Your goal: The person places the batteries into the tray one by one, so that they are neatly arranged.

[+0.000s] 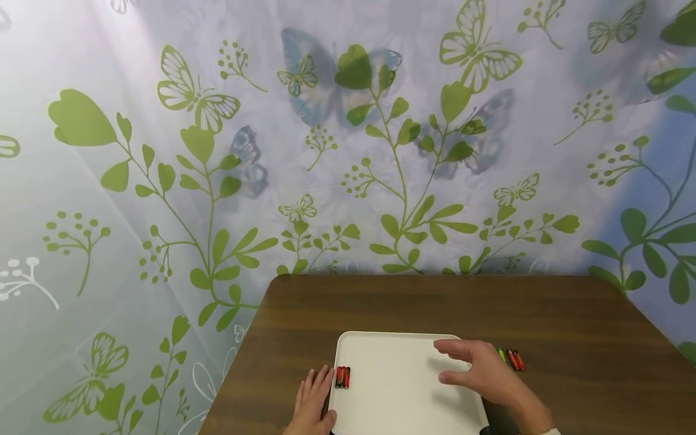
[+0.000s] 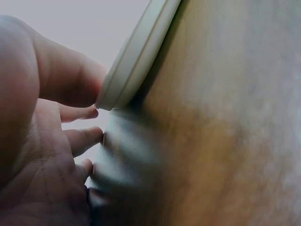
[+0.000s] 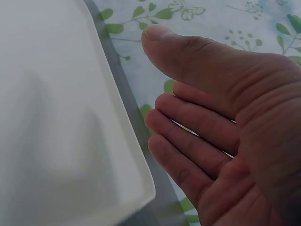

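Lower centre, 1 battery row lies on the tray; other batteries, lower right, do not. Left hand: fingers straight, touching tray; right hand: fingers relaxed, empty.

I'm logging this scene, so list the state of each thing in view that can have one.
Tray: right side up, mostly bare.
Red-and-black batteries: lying side by side on the tray, near its left rim.
Green and red batteries: lying close together on the table, right of the tray.
Left hand: fingers extended, thumb touching the tray's rim.
Right hand: raised, holding nothing.
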Available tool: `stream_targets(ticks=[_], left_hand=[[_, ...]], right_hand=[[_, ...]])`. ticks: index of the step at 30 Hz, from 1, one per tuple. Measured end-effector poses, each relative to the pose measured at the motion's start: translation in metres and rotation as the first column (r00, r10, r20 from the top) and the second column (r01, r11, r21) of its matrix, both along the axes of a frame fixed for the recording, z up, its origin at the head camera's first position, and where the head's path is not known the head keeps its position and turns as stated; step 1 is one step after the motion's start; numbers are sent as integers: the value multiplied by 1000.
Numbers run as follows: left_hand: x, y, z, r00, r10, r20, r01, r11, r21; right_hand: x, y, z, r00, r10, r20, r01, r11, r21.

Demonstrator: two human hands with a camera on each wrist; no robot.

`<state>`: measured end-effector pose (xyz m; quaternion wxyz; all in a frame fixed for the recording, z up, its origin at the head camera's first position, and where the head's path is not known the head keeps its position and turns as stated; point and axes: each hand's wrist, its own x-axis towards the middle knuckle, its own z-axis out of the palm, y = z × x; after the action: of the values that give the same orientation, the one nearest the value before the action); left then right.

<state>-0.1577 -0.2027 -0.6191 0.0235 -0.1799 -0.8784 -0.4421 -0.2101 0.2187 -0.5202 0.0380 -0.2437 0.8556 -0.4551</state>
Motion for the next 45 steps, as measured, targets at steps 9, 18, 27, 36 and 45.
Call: stream_targets(ticks=[9,18,27,36,45], left_hand=[[-7,-2,17,994,15,112,-19,999,34],[-8,-4,23,991,24,130,-25,1000,3],[-9,-3,24,984,16,176,-17,1000,5],[-5,-3,20,980,10,200,-13,1000,17],[-4,-6,18,985,-1,173,2,1000,-6]], right_hand=[[1,34,9,999,-51,6,50,993,103],[9,70,5,997,-73,-36,78,981,176],[22,95,-8,981,-156,-111,184,930,319],[31,92,-22,967,-174,-184,228,915,332],[31,85,-25,973,-185,-140,223,911,346]])
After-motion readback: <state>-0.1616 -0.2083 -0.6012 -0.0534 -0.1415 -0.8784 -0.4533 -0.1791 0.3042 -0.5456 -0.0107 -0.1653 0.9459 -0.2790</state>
